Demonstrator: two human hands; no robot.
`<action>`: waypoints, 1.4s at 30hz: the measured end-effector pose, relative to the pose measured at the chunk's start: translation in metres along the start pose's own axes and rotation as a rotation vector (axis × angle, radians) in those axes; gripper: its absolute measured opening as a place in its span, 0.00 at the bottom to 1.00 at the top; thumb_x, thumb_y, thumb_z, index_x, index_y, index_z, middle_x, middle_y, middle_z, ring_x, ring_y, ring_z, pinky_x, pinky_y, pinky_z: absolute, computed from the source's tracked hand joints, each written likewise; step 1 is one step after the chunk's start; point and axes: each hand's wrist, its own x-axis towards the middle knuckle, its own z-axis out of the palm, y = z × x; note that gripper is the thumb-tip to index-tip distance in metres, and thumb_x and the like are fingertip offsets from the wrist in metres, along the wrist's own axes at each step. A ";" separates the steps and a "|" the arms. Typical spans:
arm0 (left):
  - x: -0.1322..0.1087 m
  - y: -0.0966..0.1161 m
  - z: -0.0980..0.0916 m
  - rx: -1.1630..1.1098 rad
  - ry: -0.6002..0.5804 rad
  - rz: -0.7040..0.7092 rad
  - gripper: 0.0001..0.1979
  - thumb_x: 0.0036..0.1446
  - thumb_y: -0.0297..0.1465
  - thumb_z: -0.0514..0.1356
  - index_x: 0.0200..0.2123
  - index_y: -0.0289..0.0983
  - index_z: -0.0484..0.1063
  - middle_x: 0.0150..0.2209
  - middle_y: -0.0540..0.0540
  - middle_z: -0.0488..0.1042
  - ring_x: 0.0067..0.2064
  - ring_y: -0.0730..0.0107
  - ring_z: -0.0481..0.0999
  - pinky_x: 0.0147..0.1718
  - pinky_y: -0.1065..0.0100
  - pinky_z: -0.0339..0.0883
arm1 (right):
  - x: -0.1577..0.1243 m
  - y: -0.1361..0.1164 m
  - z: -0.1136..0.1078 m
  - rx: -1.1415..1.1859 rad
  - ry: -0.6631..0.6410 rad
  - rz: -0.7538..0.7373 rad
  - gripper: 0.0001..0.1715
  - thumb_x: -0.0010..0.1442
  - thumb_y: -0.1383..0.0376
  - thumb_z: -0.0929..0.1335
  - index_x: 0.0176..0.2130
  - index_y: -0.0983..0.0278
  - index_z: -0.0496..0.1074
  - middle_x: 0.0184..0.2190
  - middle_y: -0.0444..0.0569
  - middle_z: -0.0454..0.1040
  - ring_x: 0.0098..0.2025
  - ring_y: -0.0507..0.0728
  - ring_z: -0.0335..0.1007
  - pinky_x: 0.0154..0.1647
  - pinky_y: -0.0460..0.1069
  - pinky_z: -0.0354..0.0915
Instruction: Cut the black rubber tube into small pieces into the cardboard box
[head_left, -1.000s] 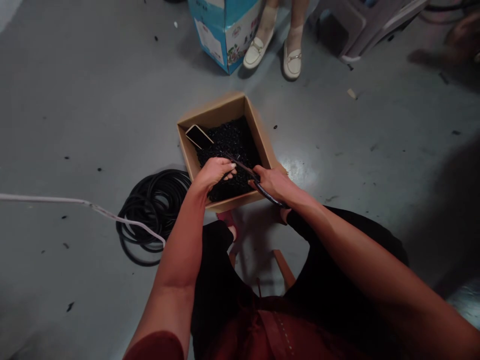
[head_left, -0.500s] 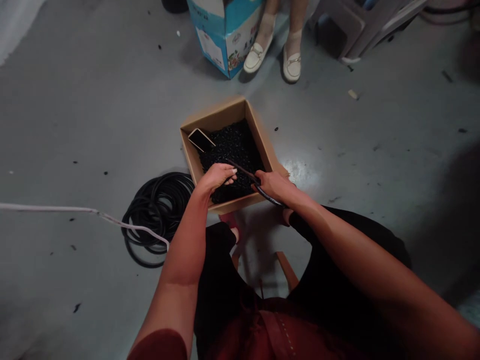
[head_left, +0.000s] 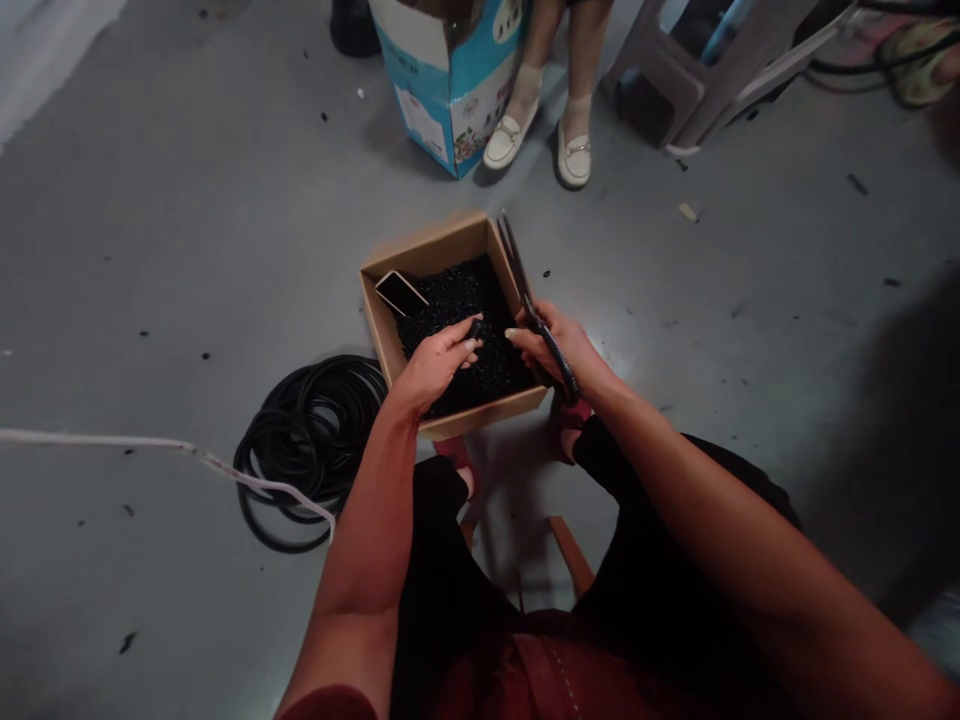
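Note:
My left hand [head_left: 435, 368] is over the near part of an open cardboard box [head_left: 487, 408], pinching a short dark piece [head_left: 475, 328] between thumb and fingers. What that piece is exactly I cannot make out. My right hand [head_left: 566, 348] is at the box's right wall, wrapped around a pair of scissors [head_left: 516, 260]. Their dark blades point away from me, slightly parted, and the black handles lie across the palm. Many small black pieces [head_left: 454, 290] fill the box. A flat black rectangle with a pale edge [head_left: 401, 293] leans in its far left corner.
Coiled black tubing [head_left: 259, 455] lies on the floor left of the box, near a pale cord [head_left: 150, 440]. Beyond the box are a blue-and-white carton [head_left: 427, 120], another person's white shoes [head_left: 574, 160] and a grey plastic stool [head_left: 667, 85]. Black scraps dot the floor.
The scissors in my right hand have swung from pointing left across the box to pointing away from me. My hands have moved slightly apart. A dark piece now shows in my left fingers.

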 end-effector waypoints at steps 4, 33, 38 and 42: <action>-0.010 0.008 0.011 0.159 -0.026 0.079 0.24 0.60 0.28 0.53 0.60 0.40 0.66 0.46 0.46 0.69 0.36 0.79 0.71 0.40 0.73 0.66 | -0.003 -0.008 0.003 0.235 -0.011 -0.036 0.22 0.50 0.56 0.69 0.41 0.61 0.61 0.27 0.41 0.67 0.27 0.51 0.67 0.29 0.48 0.64; -0.006 0.007 0.012 0.379 0.151 0.087 0.19 0.61 0.31 0.54 0.55 0.39 0.71 0.38 0.47 0.77 0.35 0.71 0.73 0.39 0.71 0.65 | -0.004 -0.005 -0.009 0.218 0.047 -0.020 0.20 0.59 0.51 0.64 0.45 0.61 0.62 0.31 0.45 0.71 0.28 0.51 0.69 0.29 0.46 0.67; -0.009 0.008 -0.024 0.456 0.304 0.109 0.20 0.62 0.31 0.52 0.55 0.36 0.71 0.41 0.44 0.77 0.38 0.70 0.73 0.41 0.70 0.66 | -0.017 -0.009 -0.003 -0.067 -0.088 0.003 0.25 0.62 0.45 0.60 0.44 0.61 0.67 0.30 0.47 0.73 0.28 0.53 0.70 0.28 0.47 0.65; -0.009 0.005 -0.034 0.494 0.327 0.118 0.18 0.62 0.30 0.52 0.54 0.36 0.72 0.41 0.44 0.77 0.40 0.69 0.74 0.43 0.70 0.65 | -0.021 -0.006 0.008 -0.247 -0.173 -0.072 0.26 0.62 0.45 0.60 0.49 0.61 0.67 0.36 0.50 0.75 0.35 0.57 0.72 0.34 0.49 0.64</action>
